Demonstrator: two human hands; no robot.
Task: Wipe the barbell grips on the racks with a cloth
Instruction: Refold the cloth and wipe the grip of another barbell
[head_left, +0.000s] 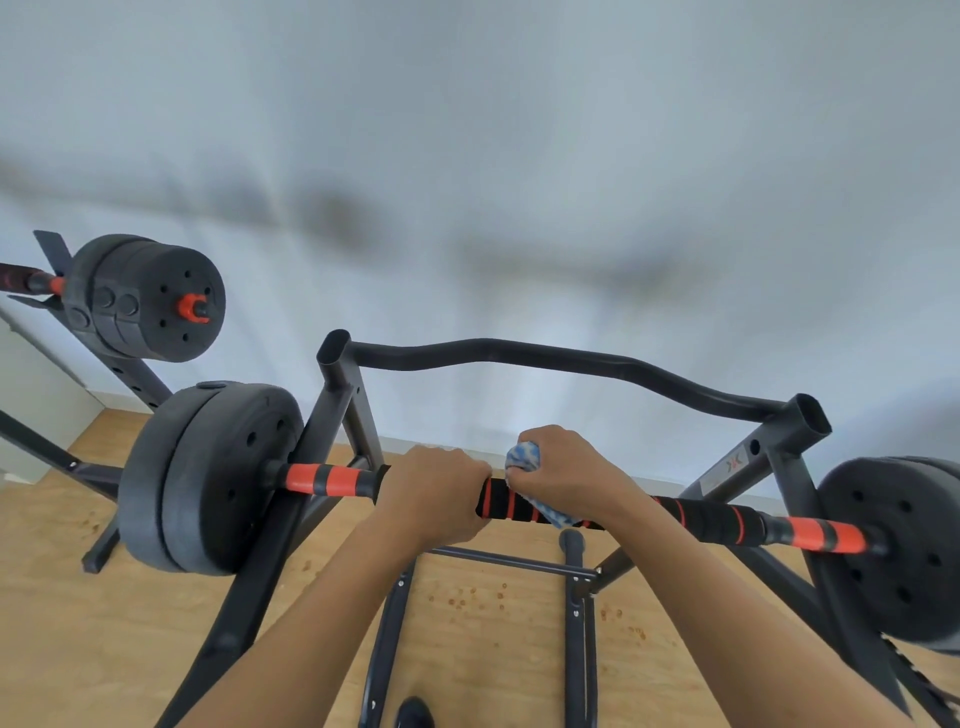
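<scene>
Right now the left hand (436, 493) is curled around the black-and-red foam grip (496, 506) of the barbell (826, 535). The right hand (569, 470), just beside it, clutches a blue-and-white cloth (523, 457) pressed onto the same grip. The barbell lies across a black rack (566, 364), with black weight plates (208, 478) at either end. A second barbell (150, 296), also loaded, sits at upper left, above the wooden floor (78, 649).

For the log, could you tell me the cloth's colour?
The cloth is mottled blue and white; head view shows it.
</scene>
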